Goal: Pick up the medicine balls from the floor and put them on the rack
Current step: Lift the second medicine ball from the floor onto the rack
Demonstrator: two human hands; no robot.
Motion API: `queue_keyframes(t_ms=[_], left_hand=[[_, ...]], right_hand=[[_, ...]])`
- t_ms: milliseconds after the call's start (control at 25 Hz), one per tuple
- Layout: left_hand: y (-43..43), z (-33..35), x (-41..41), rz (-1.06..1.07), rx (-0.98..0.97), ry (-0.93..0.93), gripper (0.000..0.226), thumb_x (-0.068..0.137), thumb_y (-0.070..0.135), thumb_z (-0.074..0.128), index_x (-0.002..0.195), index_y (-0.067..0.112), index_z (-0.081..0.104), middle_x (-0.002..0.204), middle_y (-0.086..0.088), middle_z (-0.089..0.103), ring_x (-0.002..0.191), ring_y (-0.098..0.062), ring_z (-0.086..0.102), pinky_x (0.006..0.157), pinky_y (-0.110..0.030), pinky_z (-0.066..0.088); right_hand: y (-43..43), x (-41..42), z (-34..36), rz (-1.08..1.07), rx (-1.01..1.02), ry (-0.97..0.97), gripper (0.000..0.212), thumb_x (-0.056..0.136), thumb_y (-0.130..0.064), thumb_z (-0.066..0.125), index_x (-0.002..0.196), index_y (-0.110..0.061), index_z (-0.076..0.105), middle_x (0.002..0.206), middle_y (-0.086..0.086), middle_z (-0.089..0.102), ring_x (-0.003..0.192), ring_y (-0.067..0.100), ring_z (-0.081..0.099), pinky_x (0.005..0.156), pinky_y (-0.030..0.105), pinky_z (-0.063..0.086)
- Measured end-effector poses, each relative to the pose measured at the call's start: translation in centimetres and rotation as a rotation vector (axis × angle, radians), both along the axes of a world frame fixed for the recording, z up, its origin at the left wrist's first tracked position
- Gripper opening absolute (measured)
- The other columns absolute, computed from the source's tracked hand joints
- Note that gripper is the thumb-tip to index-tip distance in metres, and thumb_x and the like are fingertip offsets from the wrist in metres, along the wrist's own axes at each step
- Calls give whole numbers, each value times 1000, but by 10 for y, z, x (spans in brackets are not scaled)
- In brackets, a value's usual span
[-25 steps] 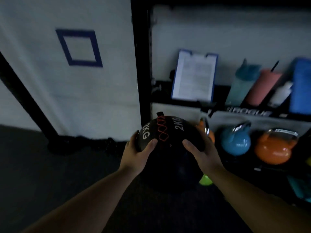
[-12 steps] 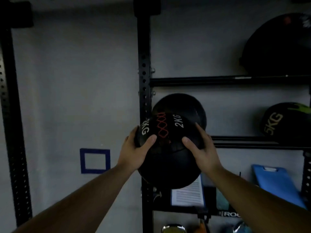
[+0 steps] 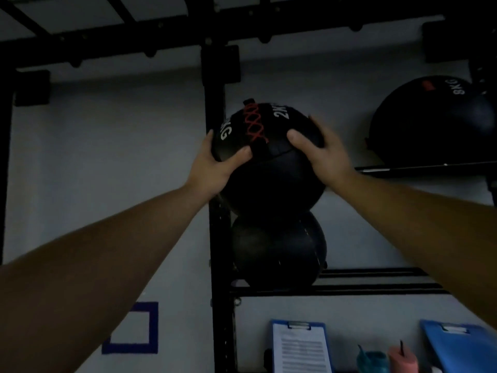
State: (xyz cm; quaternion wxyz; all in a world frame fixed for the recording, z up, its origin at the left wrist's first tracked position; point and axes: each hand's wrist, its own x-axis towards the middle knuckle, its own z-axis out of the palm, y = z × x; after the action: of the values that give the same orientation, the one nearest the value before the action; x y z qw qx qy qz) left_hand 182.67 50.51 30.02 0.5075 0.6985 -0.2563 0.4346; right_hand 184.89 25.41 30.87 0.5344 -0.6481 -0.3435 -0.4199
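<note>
Already two medicine balls sit racked (below and right of the hands); left hand (image 3: pixel 212 168) and right hand (image 3: pixel 324 154) clamp the 2KG ball (image 3: pixel 269 162), unplaced.

Both hands, left hand (image 3: pixel 212 168) at nine o'clock and right hand (image 3: pixel 324 154) at three, clasp a black round leather 2KG medicine ball (image 3: pixel 269 162) against the black steel rack (image 3: pixel 216 238); a second black ball (image 3: pixel 278 249) sits at six o'clock below.

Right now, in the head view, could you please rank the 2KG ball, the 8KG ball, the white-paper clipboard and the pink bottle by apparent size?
1-2. 8KG ball and 2KG ball: alike; the 2KG is nearer, so unsure.
3. Clipboard, cut off by the frame.
4. Pink bottle, also cut off.
</note>
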Motion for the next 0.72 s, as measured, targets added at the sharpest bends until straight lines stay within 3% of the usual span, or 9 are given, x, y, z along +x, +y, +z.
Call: queue_keyframes(t_ms=[80,160,240,360,440,560,640,720], left_hand=[[-12,26,28,25,-48,-32,130,39,88,81,147,25,46,130,10,66,113,-4,67,96,-27,55],[-23,54,58,52,-92,-74,114,34,90,80,131,34,54,118,17,67,99,4,69,84,-18,56],[-28,83,95,69,-99,-117,103,37,87,83,122,35,58,116,13,70,97,4,70,82,-17,57],[-31,117,155,154,-70,-210,105,53,74,85,138,18,56,122,5,70,99,3,70,80,-14,55],[-26,123,193,200,-41,-199,98,60,69,84,141,22,55,122,8,69,102,2,68,79,-12,53],[-8,125,265,381,51,-128,72,81,67,73,141,31,57,124,8,68,113,-8,65,93,-19,53],[2,116,311,600,108,-67,66,96,65,52,152,29,50,144,-7,61,130,-25,58,109,-32,45],[2,97,342,669,150,-28,67,99,70,36,159,39,33,157,-7,49,141,-28,47,115,-36,38]], right_hand=[[-7,32,32,19,73,-49,92,61,-79,75,136,-27,61,114,-30,68,103,-14,64,86,4,46],[-11,69,62,31,107,-55,108,56,-83,74,146,-28,56,123,-22,63,111,-3,61,92,11,45],[-14,116,88,64,130,-59,112,52,-86,74,147,-31,53,124,-19,62,112,2,62,94,19,47],[-15,188,124,121,133,-94,116,45,-94,74,141,-35,48,130,-9,60,116,8,62,90,20,49],[-9,233,133,90,107,-134,118,46,-97,71,140,-30,48,135,-2,60,119,13,61,91,19,48],[12,325,121,-55,-36,-175,111,64,-94,61,150,-26,45,147,12,51,134,31,51,113,43,43],[26,372,106,-133,-151,-90,115,67,-96,55,162,-38,24,161,14,35,145,40,38,120,54,35],[28,393,106,-112,-196,65,130,57,-107,48,164,-45,6,168,13,25,149,42,34,121,56,33]])
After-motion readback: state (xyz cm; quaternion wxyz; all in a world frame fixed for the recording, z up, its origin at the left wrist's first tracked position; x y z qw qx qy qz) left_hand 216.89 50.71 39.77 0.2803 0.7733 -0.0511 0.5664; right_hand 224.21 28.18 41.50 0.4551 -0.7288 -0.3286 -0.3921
